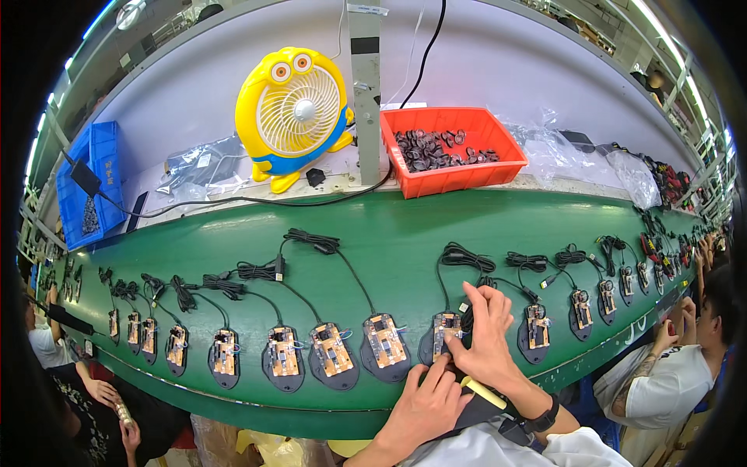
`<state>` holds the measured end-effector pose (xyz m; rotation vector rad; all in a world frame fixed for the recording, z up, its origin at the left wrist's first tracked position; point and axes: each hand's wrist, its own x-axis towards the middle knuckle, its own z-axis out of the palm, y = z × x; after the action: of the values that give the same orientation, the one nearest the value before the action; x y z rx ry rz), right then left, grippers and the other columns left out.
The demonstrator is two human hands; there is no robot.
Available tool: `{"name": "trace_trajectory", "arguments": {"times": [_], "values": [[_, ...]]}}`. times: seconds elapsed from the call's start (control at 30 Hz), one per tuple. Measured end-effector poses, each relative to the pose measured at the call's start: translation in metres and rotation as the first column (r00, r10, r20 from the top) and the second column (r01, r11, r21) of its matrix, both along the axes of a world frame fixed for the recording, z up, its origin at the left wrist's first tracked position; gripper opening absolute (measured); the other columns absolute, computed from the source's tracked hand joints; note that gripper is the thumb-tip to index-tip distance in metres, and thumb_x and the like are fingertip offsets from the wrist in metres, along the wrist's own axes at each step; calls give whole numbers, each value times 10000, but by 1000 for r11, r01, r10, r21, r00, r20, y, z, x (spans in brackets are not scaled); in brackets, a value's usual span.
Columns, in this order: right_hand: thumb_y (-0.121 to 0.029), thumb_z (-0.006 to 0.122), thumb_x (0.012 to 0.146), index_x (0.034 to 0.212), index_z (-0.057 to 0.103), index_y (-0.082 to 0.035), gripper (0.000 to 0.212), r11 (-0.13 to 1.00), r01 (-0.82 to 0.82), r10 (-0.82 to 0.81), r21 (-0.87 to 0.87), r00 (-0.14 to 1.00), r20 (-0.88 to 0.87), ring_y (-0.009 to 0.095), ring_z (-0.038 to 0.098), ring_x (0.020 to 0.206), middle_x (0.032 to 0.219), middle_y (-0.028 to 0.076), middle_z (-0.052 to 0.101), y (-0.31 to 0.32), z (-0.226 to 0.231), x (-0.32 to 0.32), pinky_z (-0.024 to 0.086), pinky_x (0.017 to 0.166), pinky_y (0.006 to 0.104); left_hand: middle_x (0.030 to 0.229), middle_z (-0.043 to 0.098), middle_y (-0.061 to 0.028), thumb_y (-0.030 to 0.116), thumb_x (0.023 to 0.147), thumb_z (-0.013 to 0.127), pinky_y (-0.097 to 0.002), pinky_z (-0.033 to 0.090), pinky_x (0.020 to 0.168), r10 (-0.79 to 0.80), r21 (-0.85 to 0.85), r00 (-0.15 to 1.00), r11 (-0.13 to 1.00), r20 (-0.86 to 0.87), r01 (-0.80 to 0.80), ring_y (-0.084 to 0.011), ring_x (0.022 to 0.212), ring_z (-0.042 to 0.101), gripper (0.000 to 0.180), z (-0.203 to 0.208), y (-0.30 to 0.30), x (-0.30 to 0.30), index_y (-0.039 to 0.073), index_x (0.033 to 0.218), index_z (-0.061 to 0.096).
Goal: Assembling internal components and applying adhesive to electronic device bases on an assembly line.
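In front of me, a black computer mouse base (426, 342) with a tan circuit board (444, 325) lies on the green conveyor belt, its bundled black cable (467, 258) stretching away behind it. My left hand (426, 401) is curled at its near edge, the fingertips closed on the rim. Over the right side is my right hand (486, 336): the thumb presses on the board while the other fingers extend forward, apart from the thumb. Part of the base's right side is covered by this hand. Something dark shows between thumb and index finger; I cannot tell what.
Similar mouse bases (385, 347) with cables line the belt (373, 268) on both sides. Behind stand a yellow fan (304, 111), a red bin (459, 180) of round black parts and a blue bin (109, 167). Other people (661, 373) sit at left and right.
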<state>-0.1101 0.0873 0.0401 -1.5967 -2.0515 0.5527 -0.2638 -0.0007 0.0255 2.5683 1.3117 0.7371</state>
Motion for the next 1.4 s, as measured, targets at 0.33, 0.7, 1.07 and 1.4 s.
{"name": "trace_trajectory", "arguments": {"times": [0.33, 0.7, 1.07, 1.4], "values": [[-111, 797, 709, 1552, 379, -36, 944, 1000, -19, 19, 4, 999, 34, 405, 364, 1275, 1363, 211, 395, -7, -1, 13, 304, 1042, 544, 1114, 698, -175, 321, 926, 744, -528, 445, 984, 10, 6, 1000, 1000, 26, -10, -369, 1298, 590, 333, -8, -1, 3, -6, 884, 690], [-307, 888, 722, 1501, 501, -100, 895, 934, -354, 352, 56, 935, 52, 369, 438, 1299, 1391, 163, 470, 62, 61, 46, 357, 1064, 510, 1214, 694, -155, 346, 943, 727, -547, 436, 998, 8, 21, 998, 1000, 62, -10, -350, 1334, 561, 346, -9, 3, -1, 11, 878, 669], [-129, 697, 819, 1133, 770, -25, 339, 960, -272, 275, -63, 888, 367, 391, 712, 1057, 1108, 243, 745, 360, 49, 31, 560, 940, 467, 1332, 617, -196, 287, 930, 710, -611, 371, 1131, 254, -11, 961, 967, 108, -254, -396, 1336, 502, 355, -6, -18, -31, -42, 1063, 691], [-151, 778, 758, 1087, 797, -49, 346, 936, -351, 314, -18, 810, 495, 380, 746, 952, 1016, 184, 784, 398, 25, 20, 602, 903, 447, 1314, 626, -207, 280, 930, 698, -639, 342, 1165, 212, -89, 975, 974, 64, -206, -409, 1372, 493, 333, 24, -4, -36, -42, 1012, 712]]}}
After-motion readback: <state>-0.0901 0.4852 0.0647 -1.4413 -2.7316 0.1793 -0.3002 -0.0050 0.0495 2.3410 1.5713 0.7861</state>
